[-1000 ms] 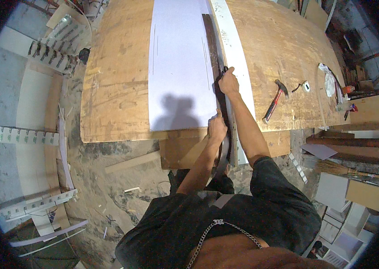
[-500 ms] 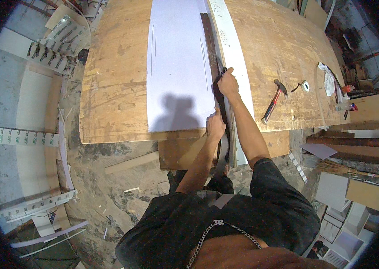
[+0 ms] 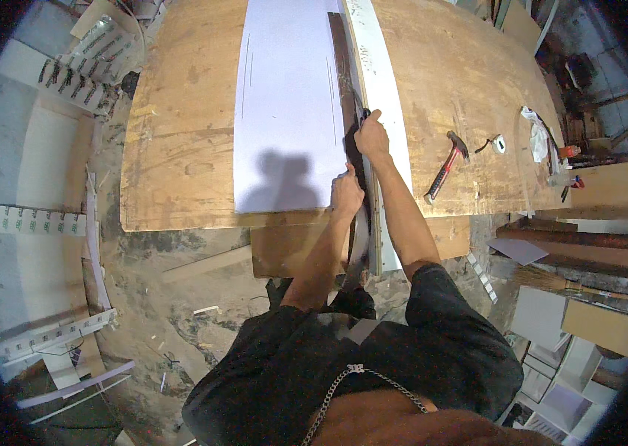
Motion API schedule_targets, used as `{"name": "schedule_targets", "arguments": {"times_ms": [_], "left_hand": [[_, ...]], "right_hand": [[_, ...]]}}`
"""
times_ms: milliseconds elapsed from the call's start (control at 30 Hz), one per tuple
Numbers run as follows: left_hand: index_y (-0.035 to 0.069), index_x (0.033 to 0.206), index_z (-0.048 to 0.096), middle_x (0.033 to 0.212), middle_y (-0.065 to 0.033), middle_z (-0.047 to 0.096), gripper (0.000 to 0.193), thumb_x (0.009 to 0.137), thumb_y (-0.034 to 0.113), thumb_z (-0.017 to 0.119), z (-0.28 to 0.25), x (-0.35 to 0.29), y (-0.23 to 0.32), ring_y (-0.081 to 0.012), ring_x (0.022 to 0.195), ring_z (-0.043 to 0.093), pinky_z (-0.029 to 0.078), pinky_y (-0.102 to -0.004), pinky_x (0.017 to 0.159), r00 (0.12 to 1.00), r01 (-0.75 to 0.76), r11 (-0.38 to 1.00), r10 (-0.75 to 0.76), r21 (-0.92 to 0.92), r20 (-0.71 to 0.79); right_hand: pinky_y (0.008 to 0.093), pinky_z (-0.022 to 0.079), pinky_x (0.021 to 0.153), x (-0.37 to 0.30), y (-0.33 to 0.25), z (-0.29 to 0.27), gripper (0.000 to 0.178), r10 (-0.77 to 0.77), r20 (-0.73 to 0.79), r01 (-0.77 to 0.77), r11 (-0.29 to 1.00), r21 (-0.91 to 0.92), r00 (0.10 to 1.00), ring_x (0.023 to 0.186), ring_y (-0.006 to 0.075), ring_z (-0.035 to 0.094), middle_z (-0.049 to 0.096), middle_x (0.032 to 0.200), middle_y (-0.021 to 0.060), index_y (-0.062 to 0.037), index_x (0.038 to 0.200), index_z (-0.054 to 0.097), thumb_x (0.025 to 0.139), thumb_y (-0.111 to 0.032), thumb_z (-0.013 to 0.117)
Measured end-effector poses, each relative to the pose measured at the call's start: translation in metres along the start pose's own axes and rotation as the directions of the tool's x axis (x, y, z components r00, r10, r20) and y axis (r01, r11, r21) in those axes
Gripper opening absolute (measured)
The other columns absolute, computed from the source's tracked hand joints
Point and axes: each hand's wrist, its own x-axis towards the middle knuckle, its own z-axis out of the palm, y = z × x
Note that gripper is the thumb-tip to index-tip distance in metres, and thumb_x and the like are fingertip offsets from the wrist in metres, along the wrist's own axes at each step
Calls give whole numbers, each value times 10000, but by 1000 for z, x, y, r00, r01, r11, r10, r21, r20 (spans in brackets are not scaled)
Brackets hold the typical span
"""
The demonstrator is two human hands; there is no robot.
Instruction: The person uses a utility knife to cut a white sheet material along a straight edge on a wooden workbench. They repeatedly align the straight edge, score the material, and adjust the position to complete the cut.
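A long white panel (image 3: 284, 111) lies on the wooden worktable. Along its right side runs a dark brown strip (image 3: 341, 59), whose loose end hangs past the near table edge. Beside the strip, a long board with a white face (image 3: 377, 67) reaches beyond the same edge. My left hand (image 3: 347, 195) is closed at the strip near the panel's near corner, its index finger pointing forward. Farther along, at the board's left edge, my right hand (image 3: 372, 140) is closed around a small black object (image 3: 364, 115), mostly hidden by the fingers.
On the right of the worktable (image 3: 180, 149) lie a hammer (image 3: 445, 167) with a red and black handle, a small white tape measure (image 3: 498, 143) and a crumpled white bag (image 3: 537, 134). A broom (image 3: 552, 281) and boxes stand at right; panels and offcuts line the left.
The whole view has shifted slightly, so the table and tools sit a little farther left. Both hands keep nearly the same places at the strip and board.
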Motion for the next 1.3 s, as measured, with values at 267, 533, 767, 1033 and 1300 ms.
{"name": "schedule_targets", "arguments": {"times_ms": [267,533,767,1033,1300], "left_hand": [[-178,1300,473,811,-268,669,551,785,-8,572,2,20,-2,-400,775,671,550,-464,749,999,-39,999,39,-10,-29],[-172,1289,488,871,-264,684,539,784,-5,576,-3,29,-1,-403,821,676,550,-464,786,998,11,999,-14,41,65],[-71,1016,599,874,-269,672,302,727,13,628,4,44,-10,-448,852,653,524,-518,807,1000,15,1000,-15,18,-14],[-134,1334,459,955,-248,690,638,747,20,657,-4,48,-4,-406,911,671,540,-473,858,990,57,996,-66,73,123],[-109,1404,394,992,-257,684,704,766,33,655,-5,59,-4,-401,934,672,551,-467,855,986,70,996,-79,64,147]], "right_hand": [[507,554,778,0,4,0,335,13,8,-13,999,32,1000,860,462,678,657,900,341,72,1087,361,861,-79,556],[516,548,777,-2,7,-2,337,-4,11,3,999,36,1000,858,463,676,655,884,342,69,1087,355,857,-71,559],[511,548,793,-3,4,2,369,31,14,-32,999,42,999,874,458,675,654,899,340,65,1091,356,836,-62,591],[495,553,797,6,1,-4,397,18,8,-18,1000,6,1000,886,452,678,658,921,332,68,1104,359,826,-66,610],[507,542,815,23,2,0,402,36,26,-36,999,18,999,892,458,674,654,933,345,67,1129,347,848,-98,583]]}}
